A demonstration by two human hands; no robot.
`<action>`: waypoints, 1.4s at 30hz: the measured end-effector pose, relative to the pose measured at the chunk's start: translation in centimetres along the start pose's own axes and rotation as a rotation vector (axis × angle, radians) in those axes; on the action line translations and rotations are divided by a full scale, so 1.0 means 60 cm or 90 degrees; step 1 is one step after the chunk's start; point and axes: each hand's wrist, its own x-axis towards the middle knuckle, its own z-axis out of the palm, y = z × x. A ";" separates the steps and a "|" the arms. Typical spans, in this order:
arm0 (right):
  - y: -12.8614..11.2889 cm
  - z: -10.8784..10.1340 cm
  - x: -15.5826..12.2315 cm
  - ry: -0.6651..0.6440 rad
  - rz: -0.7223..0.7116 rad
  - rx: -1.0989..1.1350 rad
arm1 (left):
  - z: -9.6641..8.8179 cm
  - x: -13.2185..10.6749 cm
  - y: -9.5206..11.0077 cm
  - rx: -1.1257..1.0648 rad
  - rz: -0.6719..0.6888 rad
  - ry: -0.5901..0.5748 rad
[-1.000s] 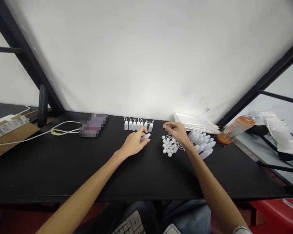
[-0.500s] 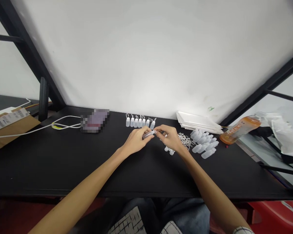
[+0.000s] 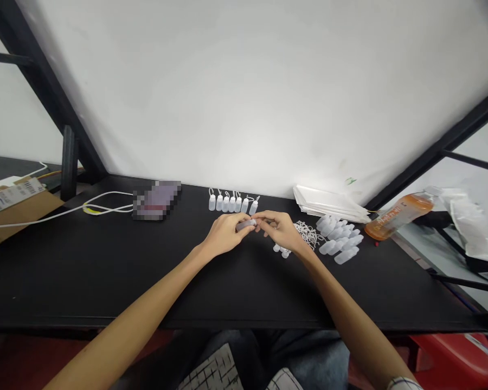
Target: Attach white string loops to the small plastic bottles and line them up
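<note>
Black tabletop, white wall, bottle between left hand and right hand

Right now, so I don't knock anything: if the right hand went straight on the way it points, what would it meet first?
The small plastic bottle in the left hand: the right hand seems already against it, though depth is hard to judge here.

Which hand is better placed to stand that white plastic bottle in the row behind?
Probably the left hand: it holds the small white plastic bottle and sits nearer the upright row of white plastic bottles, while the right hand only touches the bottle's far end.
</note>
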 end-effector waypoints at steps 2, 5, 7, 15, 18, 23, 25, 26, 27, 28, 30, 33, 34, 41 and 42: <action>0.000 -0.001 0.000 -0.009 0.019 0.035 | -0.001 0.000 0.001 -0.048 -0.011 -0.008; -0.002 0.000 -0.001 -0.023 0.033 0.070 | -0.006 0.001 0.006 -0.146 -0.035 -0.049; -0.003 0.002 -0.001 -0.023 0.031 0.082 | -0.010 0.002 0.008 -0.191 -0.049 -0.073; -0.004 0.019 -0.006 -0.019 0.000 0.076 | -0.001 0.006 -0.002 -0.311 -0.109 -0.051; -0.006 0.019 -0.007 -0.033 -0.025 0.039 | -0.003 0.006 0.002 -0.386 -0.176 -0.079; -0.016 0.019 -0.009 -0.045 -0.047 0.028 | -0.011 0.007 0.011 -0.454 -0.283 -0.099; -0.020 0.020 -0.010 -0.047 -0.063 0.005 | -0.012 0.006 0.012 -0.459 -0.303 -0.107; -0.022 0.021 -0.011 -0.048 -0.075 -0.017 | -0.012 0.006 0.012 -0.457 -0.309 -0.114; -0.023 0.022 -0.012 -0.047 -0.088 -0.041 | -0.012 0.005 0.011 -0.452 -0.314 -0.120; -0.024 0.023 -0.012 -0.045 -0.102 -0.065 | -0.013 0.005 0.011 -0.448 -0.317 -0.125; -0.023 0.026 -0.014 -0.031 -0.131 -0.113 | -0.013 0.004 0.011 -0.445 -0.321 -0.134; -0.016 0.031 -0.017 -0.008 -0.180 -0.188 | -0.014 0.004 0.011 -0.446 -0.330 -0.146; -0.012 0.033 -0.018 -0.007 -0.196 -0.211 | -0.014 0.004 0.010 -0.445 -0.340 -0.152; -0.005 0.045 -0.020 0.006 -0.174 -0.193 | -0.008 0.003 -0.003 -0.406 -0.327 -0.144; -0.006 0.045 -0.020 0.012 -0.159 -0.166 | -0.007 0.003 -0.004 -0.382 -0.299 -0.127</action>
